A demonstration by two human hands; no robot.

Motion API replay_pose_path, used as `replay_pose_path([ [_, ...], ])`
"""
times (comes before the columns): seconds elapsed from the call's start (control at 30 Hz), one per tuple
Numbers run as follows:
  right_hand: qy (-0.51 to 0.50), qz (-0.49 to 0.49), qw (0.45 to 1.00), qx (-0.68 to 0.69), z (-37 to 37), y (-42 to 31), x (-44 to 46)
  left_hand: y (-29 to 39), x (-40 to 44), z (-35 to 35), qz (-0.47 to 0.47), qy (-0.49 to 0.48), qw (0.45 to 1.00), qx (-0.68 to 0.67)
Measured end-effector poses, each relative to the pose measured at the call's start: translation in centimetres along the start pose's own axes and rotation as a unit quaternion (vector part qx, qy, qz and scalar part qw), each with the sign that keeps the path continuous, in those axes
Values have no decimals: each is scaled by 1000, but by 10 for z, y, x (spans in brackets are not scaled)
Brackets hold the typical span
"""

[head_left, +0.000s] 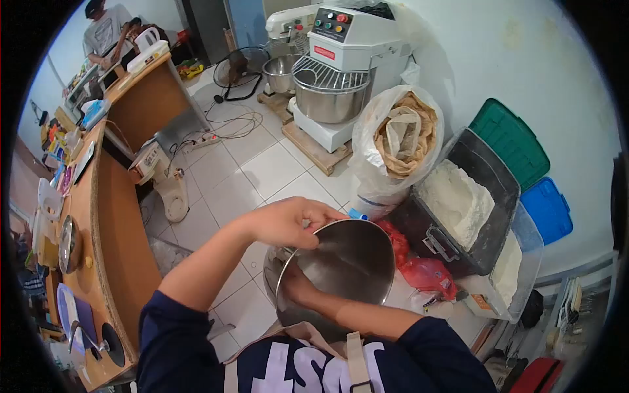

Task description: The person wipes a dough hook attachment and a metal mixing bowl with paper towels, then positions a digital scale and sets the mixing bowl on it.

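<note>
A large, deep steel mixing bowl (357,262) is tilted in front of my body, its mouth facing me. My left hand (285,223) is closed on the bowl's far left rim, with the thumb over the edge. A small blue piece (357,215) shows just beyond those fingertips; I cannot make out what it is. My right hand (298,286) reaches down inside the bowl near its left inner wall. Shade and the bowl hide its fingers, so whether it holds anything is unclear.
A black bin of flour (452,252) and an open sack (406,137) stand at right, near a red plastic bag (426,275). Ahead is a spiral mixer (334,92). A wooden counter (98,262) runs along the left. Another person (108,33) is at far left.
</note>
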State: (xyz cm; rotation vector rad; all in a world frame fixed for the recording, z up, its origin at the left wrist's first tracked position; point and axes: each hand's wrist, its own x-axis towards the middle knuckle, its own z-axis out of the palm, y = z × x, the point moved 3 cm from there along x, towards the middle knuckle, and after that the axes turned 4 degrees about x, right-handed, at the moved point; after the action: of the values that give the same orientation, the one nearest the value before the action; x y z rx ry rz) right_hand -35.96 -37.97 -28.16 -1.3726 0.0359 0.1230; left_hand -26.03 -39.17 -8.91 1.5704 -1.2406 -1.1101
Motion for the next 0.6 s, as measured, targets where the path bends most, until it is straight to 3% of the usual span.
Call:
replay_pose_path([
  [0.1, 46, 142, 975, 162, 17, 13, -12, -24, 12, -5, -43, -17, 996, -80],
  [0.17, 59, 234, 930, 276, 23, -35, -34, -45, 26, -6, -33, 3, 985, -167],
  [0.2, -113, 170, 905, 373, 16, 16, -27, -54, 29, -8, -29, -42, 989, -136],
  [0.27, -289, 125, 889, 332, 5, 54, -30, -82, 30, -11, -96, -77, 984, -127],
  [0.3, -293, 148, 922, 204, 4, 26, -41, -99, 31, -12, -131, -96, 979, -124],
  [0.37, -286, 183, 939, -58, 3, -17, -54, -121, 37, -13, -85, -134, 985, -67],
  [0.4, -412, 42, 900, -136, -1, 50, -50, -122, 39, -7, -42, -122, 990, -55],
  [0.43, -377, 8, 896, -236, -16, 68, -37, -121, 39, -4, 1, -110, 993, -43],
  [0.47, -353, -26, 819, -452, -31, 28, -29, -91, 29, -2, -48, -118, 990, -53],
  [0.5, -332, -51, 688, -643, -46, -15, -21, -96, 33, -2, -42, -124, 990, -44],
  [0.57, -203, 50, 830, -517, -66, -18, 22, -109, 44, 1, -19, -131, 990, -42],
  [0.6, -161, 53, 892, -419, -70, 5, 45, -113, 49, 2, -2, -133, 990, -49],
])
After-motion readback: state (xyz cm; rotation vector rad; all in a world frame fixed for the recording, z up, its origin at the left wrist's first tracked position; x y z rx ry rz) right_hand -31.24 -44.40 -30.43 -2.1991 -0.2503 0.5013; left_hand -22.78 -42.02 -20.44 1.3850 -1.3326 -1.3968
